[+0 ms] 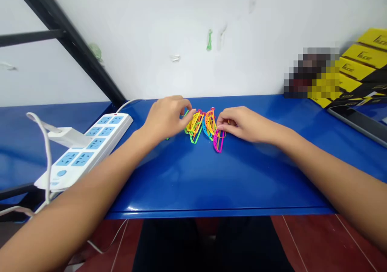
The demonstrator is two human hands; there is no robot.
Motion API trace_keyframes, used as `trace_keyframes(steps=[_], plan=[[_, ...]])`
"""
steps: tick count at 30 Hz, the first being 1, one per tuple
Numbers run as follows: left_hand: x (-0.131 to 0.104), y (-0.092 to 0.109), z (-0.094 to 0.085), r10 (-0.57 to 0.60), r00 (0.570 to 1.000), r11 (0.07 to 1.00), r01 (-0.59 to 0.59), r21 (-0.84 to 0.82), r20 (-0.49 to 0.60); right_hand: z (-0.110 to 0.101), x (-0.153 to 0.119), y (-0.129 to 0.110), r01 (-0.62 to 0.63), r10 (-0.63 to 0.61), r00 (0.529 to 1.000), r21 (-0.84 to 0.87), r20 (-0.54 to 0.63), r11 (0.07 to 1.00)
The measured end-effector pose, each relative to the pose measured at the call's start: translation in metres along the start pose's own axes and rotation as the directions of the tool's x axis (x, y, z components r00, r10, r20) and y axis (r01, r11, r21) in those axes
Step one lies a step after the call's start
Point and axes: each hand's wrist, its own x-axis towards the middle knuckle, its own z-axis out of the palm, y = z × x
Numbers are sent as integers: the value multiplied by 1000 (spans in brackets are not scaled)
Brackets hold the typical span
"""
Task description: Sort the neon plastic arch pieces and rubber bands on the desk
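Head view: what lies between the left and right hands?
In the head view, colourful plastic pieces lie on the blue tabletop between the left hand and right hand.

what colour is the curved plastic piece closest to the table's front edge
Bright magenta: curved plastic piece by the right hand, best seen in the head view.

Neon plastic pieces [208,123] on a deep blue tabletop [193,175]

The openwork plastic pieces mix yellow, lime green, orange, sky blue and magenta. The power strip [104,143] is white with light-blue socket panels [95,143]. Cartons [356,67] show yellow and black, with dark lettering. The wall [145,30] is white, the metal frame [75,52] black. Brick-red floor tiles [317,235] are divided by pale lines; the trousers [167,248] look near-black.
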Motion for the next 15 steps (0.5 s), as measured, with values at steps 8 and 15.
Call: trace_keyframes(steps=[8, 15], plan=[[0, 1, 4, 20, 1000, 1000, -21, 15, 17, -24, -4, 20, -213, 200, 976, -204, -83, 956], [-3, 9, 9, 69, 998, 994, -69, -85, -2, -20, -5, 15, -101, 96, 995, -178, -36, 979]])
